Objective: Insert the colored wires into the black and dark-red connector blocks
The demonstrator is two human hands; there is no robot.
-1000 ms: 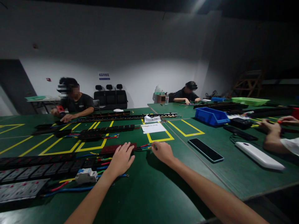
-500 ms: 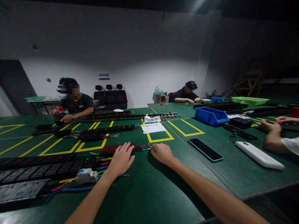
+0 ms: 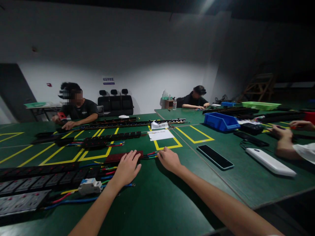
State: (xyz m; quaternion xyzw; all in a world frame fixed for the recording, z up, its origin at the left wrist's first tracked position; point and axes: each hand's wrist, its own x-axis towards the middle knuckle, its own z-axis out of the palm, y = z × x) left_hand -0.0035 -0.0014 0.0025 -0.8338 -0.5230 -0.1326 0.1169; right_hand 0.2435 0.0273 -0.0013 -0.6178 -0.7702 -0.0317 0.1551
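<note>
My left hand (image 3: 127, 165) lies with its fingers stretched over the right end of a dark red strip (image 3: 112, 158) on the green table. Red, blue and green wires (image 3: 149, 156) come out of that end. At their tips, my right hand (image 3: 169, 158) is curled closed, with the wire ends at its fingertips. Left of my left forearm lie black socket strips (image 3: 46, 181) with coloured leads. A white circuit breaker (image 3: 90, 186) sits among those leads. What my right fingers hide cannot be seen.
A phone (image 3: 215, 157) and a white power bank (image 3: 270, 162) lie to the right, behind them a blue bin (image 3: 221, 122). A paper sheet (image 3: 161, 134) lies ahead. A co-worker's hands (image 3: 283, 132) are at the right edge; two other people sit across the table.
The view has shifted slightly. My hands keep nearly the same pose at the strip and wires. At the right edge, the co-worker's hands have moved a little.
</note>
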